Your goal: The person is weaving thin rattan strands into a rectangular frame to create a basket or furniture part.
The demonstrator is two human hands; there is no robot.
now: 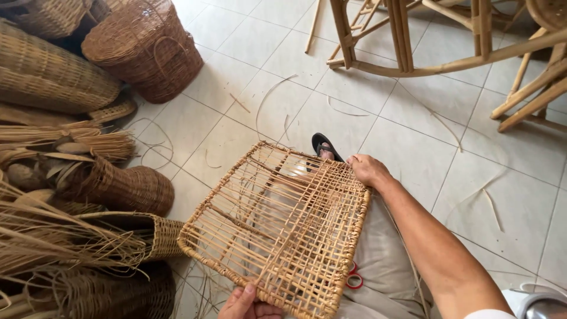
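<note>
A half-woven rattan panel (277,227) lies across the person's lap, tilted so its far corner rises toward the foot in a black sandal (325,146) just beyond it; the right hand (367,169) is closed over the panel's far right corner, fingers curled round the rim, while the left hand (245,302) pinches the near edge from below, thumb on top, though the frame cuts it off and how firmly it grips is hard to judge. The weave is open, with loose strand ends along the rim; if either hand slackens, the panel could pivot on the knee and slide toward the woven baskets (112,189) left of it, and a twist between the two grips could spring the unfinished strands out of line or snap a dry one. Red-handled scissors (354,277) lie just under the panel's right edge on the lap; a shift of the frame could knock them to the tiled floor (413,136), or a hand groping under the panel could meet the blades. Stray cane offcuts (493,207) right of the panel could catch a foot.
</note>
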